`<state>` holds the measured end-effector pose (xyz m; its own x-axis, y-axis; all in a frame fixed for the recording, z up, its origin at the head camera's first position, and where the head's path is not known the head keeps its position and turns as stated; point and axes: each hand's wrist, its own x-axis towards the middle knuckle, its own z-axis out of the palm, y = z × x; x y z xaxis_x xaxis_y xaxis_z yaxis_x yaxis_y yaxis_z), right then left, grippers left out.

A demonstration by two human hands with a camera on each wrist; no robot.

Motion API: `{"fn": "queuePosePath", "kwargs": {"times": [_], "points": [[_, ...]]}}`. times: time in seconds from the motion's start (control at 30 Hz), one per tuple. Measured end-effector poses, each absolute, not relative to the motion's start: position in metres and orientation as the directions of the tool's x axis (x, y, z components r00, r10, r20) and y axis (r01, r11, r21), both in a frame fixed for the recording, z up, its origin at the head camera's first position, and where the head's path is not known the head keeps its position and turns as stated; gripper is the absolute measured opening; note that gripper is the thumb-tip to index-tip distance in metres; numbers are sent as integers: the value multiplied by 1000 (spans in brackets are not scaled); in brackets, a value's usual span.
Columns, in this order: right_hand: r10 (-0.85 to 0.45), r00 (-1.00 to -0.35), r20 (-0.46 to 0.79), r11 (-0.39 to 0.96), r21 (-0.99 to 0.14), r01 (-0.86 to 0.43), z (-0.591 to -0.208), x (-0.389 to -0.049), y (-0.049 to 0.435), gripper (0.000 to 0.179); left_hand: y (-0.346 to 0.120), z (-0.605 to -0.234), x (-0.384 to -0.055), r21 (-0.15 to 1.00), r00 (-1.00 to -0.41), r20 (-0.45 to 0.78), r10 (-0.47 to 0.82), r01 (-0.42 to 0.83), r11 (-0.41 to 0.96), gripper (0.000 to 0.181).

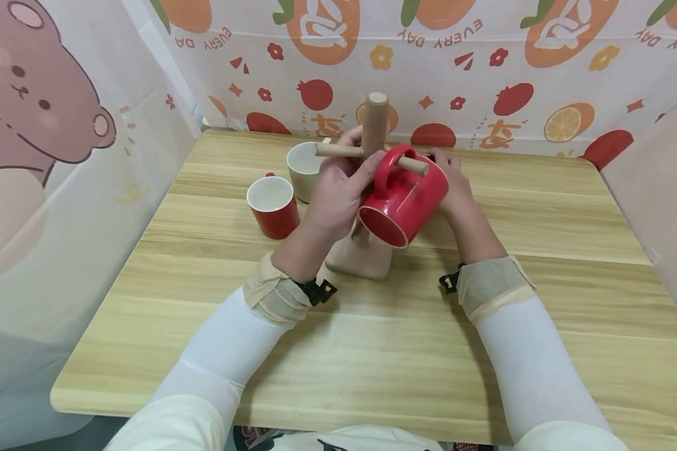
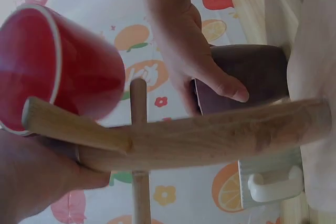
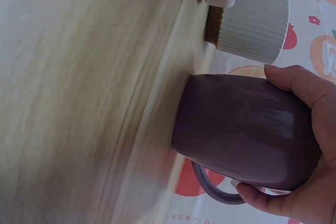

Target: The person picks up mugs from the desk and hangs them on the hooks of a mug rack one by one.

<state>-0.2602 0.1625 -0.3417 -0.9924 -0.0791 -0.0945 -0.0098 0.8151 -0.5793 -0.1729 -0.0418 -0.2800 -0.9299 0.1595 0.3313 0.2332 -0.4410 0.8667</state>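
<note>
A wooden mug tree [image 1: 375,119] stands upright on its square base [image 1: 363,257]. My left hand [image 1: 335,194] grips its post near the upper pegs, fingers passing behind the wood. A red mug [image 1: 406,200] hangs tilted by its handle from a peg just right of that hand. My right hand [image 3: 310,114] holds a dark purple mug [image 3: 241,127] around its rim from above, thumb and fingers on opposite sides. In the right wrist view its handle [image 3: 218,192] points down in the picture. The red mug mostly hides this purple mug in the head view.
Left of the mug tree, a white-lined red mug [image 1: 273,210] and a ribbed cream mug [image 1: 304,172] stand upright on the wooden table [image 1: 406,363]. A fruit-patterned curtain [image 1: 474,69] hangs behind the back edge, and a bear-printed curtain [image 1: 39,207] along the left.
</note>
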Motion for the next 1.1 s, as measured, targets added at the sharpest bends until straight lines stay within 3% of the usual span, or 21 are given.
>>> {"fn": "queuePosePath", "kwargs": {"times": [0.13, 0.37, 0.5, 0.63, 0.77, 0.9, 1.1], "points": [[-67, -993, -95, 800, -600, 4, -340, -258, 162, 79, -38, -279, -174, 859, -942, 323, 92, 251, -447, 43], [-158, -987, -14, 869, -477, -132, -340, -262, 159, 70, -32, -278, -174, 870, -938, 346, -16, 327, -370, 44], [-112, -992, -56, 831, -552, -63, -339, -261, 160, 81, -29, -278, -173, 872, -930, 364, -55, 360, -332, 44], [-30, -994, -101, 770, -637, 42, -340, -259, 162, 66, -25, -278, -173, 878, -927, 363, -88, 373, -301, 46], [-66, -996, -60, 800, -599, -17, -342, -257, 163, 59, -22, -278, -173, 883, -926, 361, -110, 377, -280, 47], [-111, -993, -32, 824, -561, -75, -343, -258, 164, 67, -20, -280, -172, 886, -925, 363, -114, 380, -264, 48], [-51, -999, 2, 800, -599, -42, -345, -256, 172, 66, -24, -281, -170, 904, -933, 349, -87, 360, -232, 50]]}}
